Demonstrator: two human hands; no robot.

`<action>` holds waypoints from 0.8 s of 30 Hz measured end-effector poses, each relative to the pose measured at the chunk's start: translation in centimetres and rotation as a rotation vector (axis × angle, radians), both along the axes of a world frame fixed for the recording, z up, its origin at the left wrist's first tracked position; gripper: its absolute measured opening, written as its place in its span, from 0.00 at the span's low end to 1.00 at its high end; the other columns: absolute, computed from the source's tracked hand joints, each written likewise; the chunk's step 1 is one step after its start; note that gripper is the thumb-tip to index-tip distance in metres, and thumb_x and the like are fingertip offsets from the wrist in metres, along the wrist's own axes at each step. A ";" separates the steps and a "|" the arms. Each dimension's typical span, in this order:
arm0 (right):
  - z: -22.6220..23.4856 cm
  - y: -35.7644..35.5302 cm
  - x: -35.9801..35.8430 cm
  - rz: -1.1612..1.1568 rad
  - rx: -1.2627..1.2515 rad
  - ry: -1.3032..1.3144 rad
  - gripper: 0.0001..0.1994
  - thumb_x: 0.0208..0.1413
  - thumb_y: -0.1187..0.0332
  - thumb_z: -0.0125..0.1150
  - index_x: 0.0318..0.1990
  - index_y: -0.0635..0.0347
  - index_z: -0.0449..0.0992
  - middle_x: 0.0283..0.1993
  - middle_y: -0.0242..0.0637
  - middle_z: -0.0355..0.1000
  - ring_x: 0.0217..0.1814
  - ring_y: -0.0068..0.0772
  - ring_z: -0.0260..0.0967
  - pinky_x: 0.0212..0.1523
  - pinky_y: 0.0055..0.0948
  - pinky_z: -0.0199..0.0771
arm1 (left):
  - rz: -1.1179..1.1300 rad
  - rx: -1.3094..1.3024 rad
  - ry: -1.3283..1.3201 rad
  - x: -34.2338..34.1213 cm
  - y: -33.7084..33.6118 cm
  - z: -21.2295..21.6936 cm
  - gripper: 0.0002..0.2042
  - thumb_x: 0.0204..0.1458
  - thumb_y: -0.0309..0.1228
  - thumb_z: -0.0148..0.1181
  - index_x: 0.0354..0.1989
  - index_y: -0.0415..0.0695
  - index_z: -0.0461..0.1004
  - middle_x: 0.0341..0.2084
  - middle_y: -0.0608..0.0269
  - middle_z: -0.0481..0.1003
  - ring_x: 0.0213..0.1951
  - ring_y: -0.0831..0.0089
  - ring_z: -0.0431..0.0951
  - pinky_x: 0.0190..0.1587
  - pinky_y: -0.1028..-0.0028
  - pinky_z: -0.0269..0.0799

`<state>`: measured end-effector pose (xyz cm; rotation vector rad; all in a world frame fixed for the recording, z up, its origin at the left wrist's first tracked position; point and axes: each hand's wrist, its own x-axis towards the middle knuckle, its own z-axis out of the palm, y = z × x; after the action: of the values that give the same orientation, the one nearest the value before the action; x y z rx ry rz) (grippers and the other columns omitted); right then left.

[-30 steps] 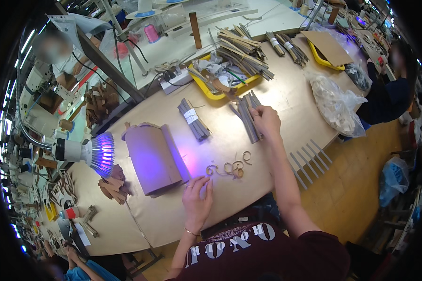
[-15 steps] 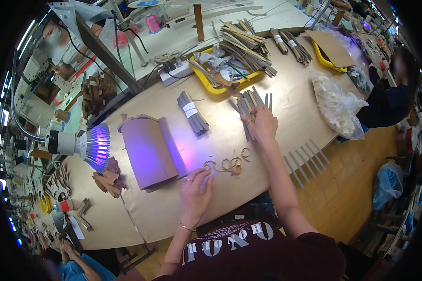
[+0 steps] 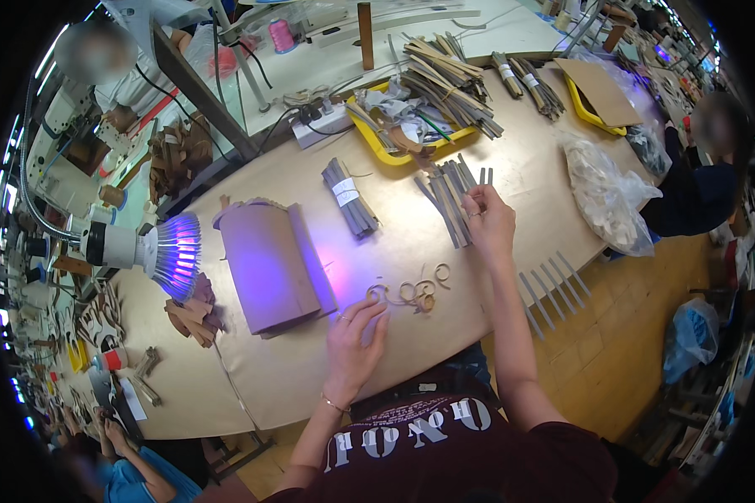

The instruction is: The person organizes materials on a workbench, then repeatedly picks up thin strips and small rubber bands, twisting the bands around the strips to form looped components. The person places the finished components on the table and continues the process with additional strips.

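My right hand [image 3: 488,220] is over the right side of a loose pile of narrow grey and tan strips [image 3: 447,197]. Its thumb and fingertips pinch at a grey strip, and two strip ends [image 3: 486,176] poke out beyond the fingers. How many it grips is hidden. My left hand [image 3: 356,339] rests on the table near its front edge, fingers curved, thumb apart, holding nothing. Just beyond its fingertips lie several small tan curled bands [image 3: 409,291]. A banded bundle of grey strips [image 3: 350,198] lies farther off, left of the loose pile.
Left of centre sits a brown folded board [image 3: 268,268], beside a lit lamp [image 3: 172,256]. A yellow tray [image 3: 392,157] and more strips [image 3: 453,84] are at the back. Several spaced grey strips [image 3: 555,285] cross the table's right edge, below a plastic bag [image 3: 604,193]. Other people work nearby.
My right hand has shifted right across the loose strips, uncovering more of the pile. My left hand stays by the curled bands. The whole view has moved slightly.
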<state>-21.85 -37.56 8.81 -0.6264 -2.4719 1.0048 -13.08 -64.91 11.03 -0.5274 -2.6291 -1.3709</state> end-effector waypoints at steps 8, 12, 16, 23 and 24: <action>1.0 0.3 0.3 -0.038 -0.010 -0.156 0.09 0.51 0.67 0.69 0.39 0.60 0.84 0.31 0.39 0.81 0.32 0.33 0.78 0.38 0.32 0.75 | -0.032 0.021 -0.015 0.1 0.7 0.4 0.06 0.52 0.25 0.65 0.38 0.41 0.80 0.39 0.56 0.79 0.41 0.57 0.80 0.44 0.65 0.75; 2.3 -0.6 0.9 -0.036 0.143 0.102 0.07 0.52 0.68 0.69 0.36 0.61 0.84 0.32 0.39 0.81 0.31 0.33 0.77 0.38 0.30 0.75 | -0.050 0.067 -0.066 0.1 0.6 0.7 0.07 0.53 0.25 0.64 0.40 0.41 0.80 0.41 0.56 0.79 0.41 0.60 0.80 0.44 0.66 0.75; 4.8 -2.6 3.2 0.273 -0.298 0.134 0.08 0.56 0.69 0.66 0.38 0.64 0.82 0.31 0.34 0.79 0.32 0.27 0.75 0.39 0.27 0.74 | -0.029 0.240 -0.237 -0.2 1.0 1.7 0.09 0.55 0.25 0.63 0.44 0.40 0.79 0.43 0.57 0.79 0.42 0.68 0.80 0.45 0.71 0.74; 7.6 -7.1 8.1 0.859 -1.037 -0.203 0.09 0.63 0.66 0.61 0.40 0.64 0.79 0.28 0.26 0.72 0.32 0.14 0.66 0.35 0.20 0.68 | -0.016 0.918 -0.382 -1.3 1.4 4.4 0.09 0.58 0.24 0.61 0.45 0.34 0.78 0.42 0.57 0.78 0.44 0.73 0.77 0.51 0.73 0.73; 7.6 -7.4 8.2 0.851 -1.010 -0.212 0.09 0.63 0.66 0.60 0.39 0.65 0.79 0.28 0.26 0.72 0.31 0.14 0.65 0.34 0.20 0.67 | -0.015 0.880 -0.332 -1.3 1.3 4.7 0.09 0.59 0.24 0.60 0.45 0.34 0.77 0.41 0.57 0.78 0.43 0.73 0.77 0.49 0.73 0.73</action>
<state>-13.68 -44.97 16.42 0.1589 -2.2504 2.6732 -14.37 -63.56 15.76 -0.1954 -1.8764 -2.5387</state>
